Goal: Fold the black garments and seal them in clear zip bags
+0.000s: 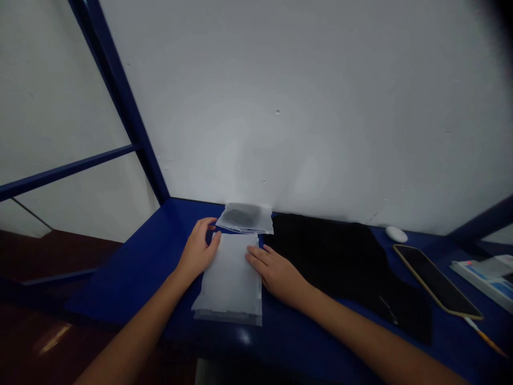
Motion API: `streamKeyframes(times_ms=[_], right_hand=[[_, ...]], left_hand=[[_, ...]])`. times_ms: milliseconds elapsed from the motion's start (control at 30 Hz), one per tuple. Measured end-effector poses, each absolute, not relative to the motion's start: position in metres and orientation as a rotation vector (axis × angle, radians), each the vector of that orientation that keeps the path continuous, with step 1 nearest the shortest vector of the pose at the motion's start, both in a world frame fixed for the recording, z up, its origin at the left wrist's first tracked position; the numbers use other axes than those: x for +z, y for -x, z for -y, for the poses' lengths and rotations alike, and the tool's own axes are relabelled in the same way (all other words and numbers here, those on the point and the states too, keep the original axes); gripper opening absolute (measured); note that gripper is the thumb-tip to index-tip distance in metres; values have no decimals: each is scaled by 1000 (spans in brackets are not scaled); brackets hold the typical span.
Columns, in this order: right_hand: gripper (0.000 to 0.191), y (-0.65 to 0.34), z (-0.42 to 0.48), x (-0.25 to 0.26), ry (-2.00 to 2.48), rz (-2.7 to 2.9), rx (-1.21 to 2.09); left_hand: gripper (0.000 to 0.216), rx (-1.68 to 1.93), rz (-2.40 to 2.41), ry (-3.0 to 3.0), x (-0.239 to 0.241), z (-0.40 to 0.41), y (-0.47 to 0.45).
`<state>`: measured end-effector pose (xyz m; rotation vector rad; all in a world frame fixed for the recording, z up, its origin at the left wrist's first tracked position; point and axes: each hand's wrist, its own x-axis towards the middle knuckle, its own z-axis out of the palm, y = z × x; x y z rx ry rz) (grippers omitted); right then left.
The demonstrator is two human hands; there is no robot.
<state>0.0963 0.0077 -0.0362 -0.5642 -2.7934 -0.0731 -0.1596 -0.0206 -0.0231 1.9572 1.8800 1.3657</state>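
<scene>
A stack of translucent white plastic bags [230, 280] lies on the blue table [132, 278] in front of me. My left hand [198, 250] rests at the stack's upper left corner, fingers curled round its far edge. My right hand [274, 272] lies flat on the stack's right edge, fingers stretched out. Just beyond the stack, against the wall, sits a small bag with something dark inside [244, 218].
A black cloth [344, 262] is spread to the right of my right hand. Further right lie a phone [436, 280], a small white oval object [396, 233], a pencil [483, 336] and a printed booklet [487, 278]. A blue frame post [120, 101] rises on the left.
</scene>
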Motion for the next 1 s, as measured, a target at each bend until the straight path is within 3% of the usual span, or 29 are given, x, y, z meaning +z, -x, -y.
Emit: streamKeyframes(times_ms=[100,267,367,467,600,867,1000], right_hand=[[49,-96,-11,-37,672,2919,-82],[48,-96,-8,-30,781,2975,-21],[49,-97,2,-20,830,2964,22],[49,-98,22,-11,834,2933,118],[66,-99,55,-16,576,3010,410],[52,-81,51,-38,560,2980,521],[54,-77,32,-35,530,2941,489]], left_hand=[[39,1185,-1859,-2077,-28,28,152],[60,421,-1767,-2302,-46,50,134],[69,252,-1806,-2322,-47,58,130],[69,217,-1824,-2328,-42,58,132],[54,230,-1892,-2305,-32,49,129],[49,250,-1758,-2329,-28,10,105],[46,464,-1715,-2298,-37,10,115]])
